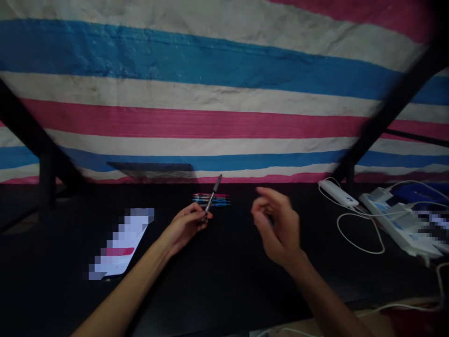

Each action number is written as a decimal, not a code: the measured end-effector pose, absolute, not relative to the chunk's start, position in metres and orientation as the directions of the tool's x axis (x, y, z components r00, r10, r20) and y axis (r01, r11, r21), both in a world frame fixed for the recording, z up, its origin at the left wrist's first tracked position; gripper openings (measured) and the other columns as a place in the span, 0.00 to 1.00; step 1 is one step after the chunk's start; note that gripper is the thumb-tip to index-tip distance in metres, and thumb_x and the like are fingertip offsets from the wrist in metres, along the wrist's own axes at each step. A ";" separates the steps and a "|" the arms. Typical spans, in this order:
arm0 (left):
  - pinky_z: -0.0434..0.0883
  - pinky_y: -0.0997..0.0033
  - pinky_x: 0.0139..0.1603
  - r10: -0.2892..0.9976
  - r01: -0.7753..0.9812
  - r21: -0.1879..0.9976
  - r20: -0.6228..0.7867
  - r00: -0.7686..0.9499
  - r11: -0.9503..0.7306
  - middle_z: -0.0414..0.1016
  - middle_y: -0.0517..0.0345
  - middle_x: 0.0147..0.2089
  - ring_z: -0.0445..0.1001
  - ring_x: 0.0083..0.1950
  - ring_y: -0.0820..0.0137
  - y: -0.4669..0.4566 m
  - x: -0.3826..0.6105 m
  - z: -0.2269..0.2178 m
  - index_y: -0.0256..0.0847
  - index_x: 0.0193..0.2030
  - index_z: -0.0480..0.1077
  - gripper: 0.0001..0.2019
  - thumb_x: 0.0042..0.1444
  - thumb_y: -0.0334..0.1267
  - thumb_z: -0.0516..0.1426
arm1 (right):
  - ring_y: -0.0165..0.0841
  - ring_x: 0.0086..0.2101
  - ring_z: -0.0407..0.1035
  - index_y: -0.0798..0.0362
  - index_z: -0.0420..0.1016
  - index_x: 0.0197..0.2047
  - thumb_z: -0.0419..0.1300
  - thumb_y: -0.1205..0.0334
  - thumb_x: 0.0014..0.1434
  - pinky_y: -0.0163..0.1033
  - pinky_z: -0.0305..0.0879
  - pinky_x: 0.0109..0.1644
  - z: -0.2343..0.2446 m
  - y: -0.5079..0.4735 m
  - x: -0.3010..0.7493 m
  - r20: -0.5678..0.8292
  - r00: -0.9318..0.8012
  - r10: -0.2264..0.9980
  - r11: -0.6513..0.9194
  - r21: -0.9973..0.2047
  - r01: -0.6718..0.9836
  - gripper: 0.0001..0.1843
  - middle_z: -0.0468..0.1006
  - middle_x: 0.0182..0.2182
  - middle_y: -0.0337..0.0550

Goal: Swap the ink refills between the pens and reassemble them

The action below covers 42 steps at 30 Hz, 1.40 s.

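Observation:
My left hand (187, 224) pinches a pen (211, 200) near its lower end. The pen has a clear barrel and a dark grip, and it slants up and away to the right. Just behind it, several pens (224, 203) with blue, red and dark parts lie side by side on the black table (210, 285). To the right, apart from the pens, my right hand (278, 224) is raised with its fingers curled in and the thumb close to them. Nothing shows in it, and it is slightly blurred.
A phone (122, 262) with a lit, partly pixelated screen lies left of my left forearm. At the right are a white adapter (338, 194), a power strip (400, 224) and looping white cables (361, 252). Behind the table hangs a striped sheet (210, 124), flanked by dark slanted bars (389, 103).

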<state>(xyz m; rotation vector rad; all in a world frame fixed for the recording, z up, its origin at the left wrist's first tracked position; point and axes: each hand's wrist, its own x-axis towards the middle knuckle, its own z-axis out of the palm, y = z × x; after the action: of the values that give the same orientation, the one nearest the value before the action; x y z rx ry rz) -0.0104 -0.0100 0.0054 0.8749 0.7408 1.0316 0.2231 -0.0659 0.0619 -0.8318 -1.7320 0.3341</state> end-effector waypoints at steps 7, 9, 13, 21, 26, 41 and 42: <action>0.65 0.69 0.45 0.886 -0.264 0.943 -0.062 0.459 0.203 0.77 0.54 0.37 0.73 0.40 0.70 -0.022 0.000 0.009 0.39 0.36 0.70 0.09 0.47 0.30 0.64 | 0.26 0.25 0.63 0.53 0.72 0.45 0.57 0.61 0.60 0.32 0.61 0.29 0.035 -0.019 0.208 0.432 -0.445 0.784 0.612 -0.656 0.441 0.10 0.71 0.29 0.38; 0.64 0.71 0.45 0.902 -0.157 0.981 -0.036 0.430 0.114 0.76 0.56 0.37 0.72 0.42 0.70 -0.024 0.004 0.010 0.38 0.31 0.71 0.08 0.45 0.31 0.65 | 0.26 0.26 0.64 0.53 0.73 0.45 0.58 0.58 0.59 0.32 0.61 0.30 0.027 -0.017 0.207 0.401 -0.496 0.770 0.615 -0.672 0.412 0.12 0.72 0.32 0.40; 0.65 0.72 0.41 0.925 -0.066 0.996 -0.023 0.380 0.052 0.74 0.59 0.34 0.71 0.38 0.72 -0.025 0.009 0.009 0.38 0.33 0.73 0.09 0.44 0.34 0.66 | 0.26 0.26 0.64 0.54 0.74 0.42 0.57 0.55 0.60 0.31 0.59 0.28 0.016 -0.022 0.203 0.350 -0.544 0.763 0.589 -0.724 0.359 0.12 0.72 0.30 0.39; 0.65 0.74 0.37 0.954 -0.069 0.997 0.002 0.300 0.020 0.73 0.60 0.34 0.70 0.35 0.74 -0.023 0.008 0.006 0.40 0.37 0.73 0.12 0.44 0.34 0.66 | 0.27 0.26 0.65 0.55 0.73 0.34 0.53 0.58 0.63 0.32 0.58 0.29 0.003 -0.029 0.197 0.401 -0.407 0.821 0.541 -0.775 0.327 0.12 0.72 0.26 0.39; 0.64 0.75 0.33 0.984 -0.142 0.990 0.027 0.178 -0.002 0.71 0.62 0.29 0.68 0.30 0.76 -0.018 0.001 0.008 0.40 0.38 0.73 0.11 0.45 0.34 0.65 | 0.27 0.21 0.64 0.55 0.72 0.40 0.57 0.56 0.59 0.32 0.60 0.24 -0.005 -0.016 0.205 0.262 -0.256 0.931 0.316 -0.927 0.201 0.12 0.69 0.23 0.37; 0.67 0.71 0.40 0.986 0.074 0.989 0.119 0.117 -0.129 0.75 0.57 0.38 0.72 0.38 0.70 -0.015 -0.001 0.009 0.40 0.34 0.73 0.10 0.44 0.36 0.65 | 0.25 0.21 0.63 0.54 0.68 0.37 0.64 0.61 0.49 0.31 0.59 0.22 0.008 -0.012 0.210 0.064 -0.282 0.957 0.012 -0.983 -0.183 0.12 0.67 0.22 0.33; 0.67 0.71 0.41 0.983 0.086 0.986 0.133 0.124 -0.144 0.76 0.57 0.38 0.72 0.39 0.69 -0.014 -0.002 0.008 0.40 0.34 0.73 0.09 0.45 0.36 0.65 | 0.25 0.21 0.63 0.54 0.68 0.37 0.64 0.61 0.49 0.31 0.59 0.22 0.008 -0.012 0.210 0.059 -0.284 0.957 0.008 -0.984 -0.176 0.12 0.67 0.23 0.33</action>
<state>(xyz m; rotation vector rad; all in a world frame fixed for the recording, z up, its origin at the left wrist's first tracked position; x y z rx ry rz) -0.0021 -0.0140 0.0083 1.4355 1.1197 1.1749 0.2103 -0.0125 0.0076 -0.9010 -1.2989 1.4700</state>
